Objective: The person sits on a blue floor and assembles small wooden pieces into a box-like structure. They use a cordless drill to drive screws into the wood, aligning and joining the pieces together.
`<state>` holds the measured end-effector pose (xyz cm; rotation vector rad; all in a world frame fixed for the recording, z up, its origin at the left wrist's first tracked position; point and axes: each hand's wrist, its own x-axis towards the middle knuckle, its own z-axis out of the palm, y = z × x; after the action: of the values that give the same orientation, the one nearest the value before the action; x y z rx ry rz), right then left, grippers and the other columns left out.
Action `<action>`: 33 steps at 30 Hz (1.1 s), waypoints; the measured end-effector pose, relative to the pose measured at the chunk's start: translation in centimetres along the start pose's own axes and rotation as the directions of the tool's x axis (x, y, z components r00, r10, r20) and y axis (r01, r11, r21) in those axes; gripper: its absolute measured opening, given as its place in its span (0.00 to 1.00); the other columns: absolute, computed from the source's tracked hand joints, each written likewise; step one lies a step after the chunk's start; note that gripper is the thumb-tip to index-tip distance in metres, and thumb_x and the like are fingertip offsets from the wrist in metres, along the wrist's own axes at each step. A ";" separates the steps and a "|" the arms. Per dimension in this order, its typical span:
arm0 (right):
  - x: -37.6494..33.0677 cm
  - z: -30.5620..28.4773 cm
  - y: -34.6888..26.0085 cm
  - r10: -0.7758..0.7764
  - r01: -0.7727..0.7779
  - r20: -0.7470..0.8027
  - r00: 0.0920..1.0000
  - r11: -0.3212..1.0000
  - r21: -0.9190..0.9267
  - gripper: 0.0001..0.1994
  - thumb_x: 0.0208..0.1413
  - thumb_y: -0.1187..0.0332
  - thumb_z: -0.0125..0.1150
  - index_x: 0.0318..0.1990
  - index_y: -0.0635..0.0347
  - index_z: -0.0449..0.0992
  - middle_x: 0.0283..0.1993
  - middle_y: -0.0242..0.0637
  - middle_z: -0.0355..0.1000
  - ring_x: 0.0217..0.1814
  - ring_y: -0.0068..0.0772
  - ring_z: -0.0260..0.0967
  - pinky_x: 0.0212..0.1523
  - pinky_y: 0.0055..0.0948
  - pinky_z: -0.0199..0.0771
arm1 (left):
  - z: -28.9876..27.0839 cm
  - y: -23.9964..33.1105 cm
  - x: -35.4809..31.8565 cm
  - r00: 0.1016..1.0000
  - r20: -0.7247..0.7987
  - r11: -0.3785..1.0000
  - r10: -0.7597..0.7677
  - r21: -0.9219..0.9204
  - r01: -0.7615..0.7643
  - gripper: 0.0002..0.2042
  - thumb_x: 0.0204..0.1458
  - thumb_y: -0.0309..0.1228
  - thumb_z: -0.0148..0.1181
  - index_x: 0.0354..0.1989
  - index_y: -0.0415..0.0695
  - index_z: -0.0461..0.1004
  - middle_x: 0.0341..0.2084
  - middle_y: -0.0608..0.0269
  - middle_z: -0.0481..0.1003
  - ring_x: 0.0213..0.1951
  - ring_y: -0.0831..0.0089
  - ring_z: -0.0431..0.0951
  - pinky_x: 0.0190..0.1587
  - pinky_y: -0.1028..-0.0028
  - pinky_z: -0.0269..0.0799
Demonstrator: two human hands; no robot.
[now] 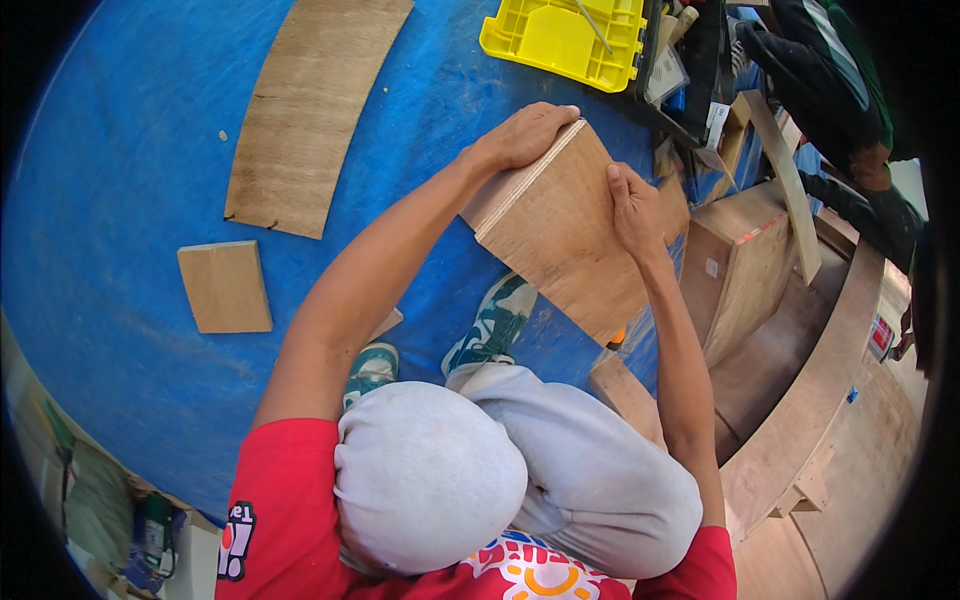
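Note:
Both my hands grip a plywood box-like piece [555,225], tilted over the blue tarp in front of my shoes. My left hand [527,137] is wrapped over its far upper edge, where the layered plywood edge shows. Against its right side, my right hand [637,212] is closed with the thumb pointing up; its fingertips are partly hidden. The inside of the piece is out of sight. Just below its lower corner shows an orange-and-black tool end [616,340], mostly covered.
A long plywood panel [310,110] and a square wooden block [225,287] lie left on the blue tarp [120,200]. An open yellow-lidded toolbox [565,38] stands far ahead. Wooden boxes [740,260] and a curved plywood frame [810,370] crowd the right, near another person [820,70].

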<state>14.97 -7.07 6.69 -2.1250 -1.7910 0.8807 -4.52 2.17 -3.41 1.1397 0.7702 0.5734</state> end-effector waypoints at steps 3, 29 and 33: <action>-0.1 0.4 0.3 -0.017 0.017 -0.011 1.000 1.000 0.013 0.25 0.72 0.46 0.49 0.46 0.62 0.79 0.25 0.46 0.68 0.27 0.32 0.64 0.33 0.33 0.69 | -0.1 0.0 0.2 0.995 -0.021 0.992 0.099 0.085 -0.097 0.28 0.69 0.46 0.38 0.39 0.32 0.78 0.43 0.39 0.81 0.45 0.48 0.78 0.53 0.57 0.69; 2.4 -1.1 -0.8 -0.106 0.112 0.121 0.987 0.993 -0.042 0.23 0.73 0.49 0.49 0.45 0.63 0.78 0.32 0.54 0.71 0.32 0.49 0.70 0.38 0.36 0.72 | -0.6 -0.4 -0.4 0.979 0.025 0.978 0.204 0.036 -0.205 0.22 0.62 0.47 0.55 0.43 0.38 0.81 0.34 0.56 0.81 0.37 0.66 0.77 0.46 0.66 0.73; 3.5 -1.7 0.2 -0.129 0.155 0.257 0.958 0.984 -0.084 0.27 0.73 0.47 0.44 0.43 0.65 0.78 0.38 0.58 0.75 0.40 0.60 0.73 0.43 0.41 0.73 | -1.4 -0.8 -0.5 0.971 0.048 0.959 0.232 0.153 -0.237 0.21 0.65 0.44 0.50 0.46 0.38 0.80 0.37 0.51 0.81 0.40 0.62 0.78 0.49 0.64 0.73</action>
<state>16.38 -3.42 6.94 -1.9863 -2.1258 1.0817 -5.92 2.38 -4.38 1.3952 0.6675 0.7007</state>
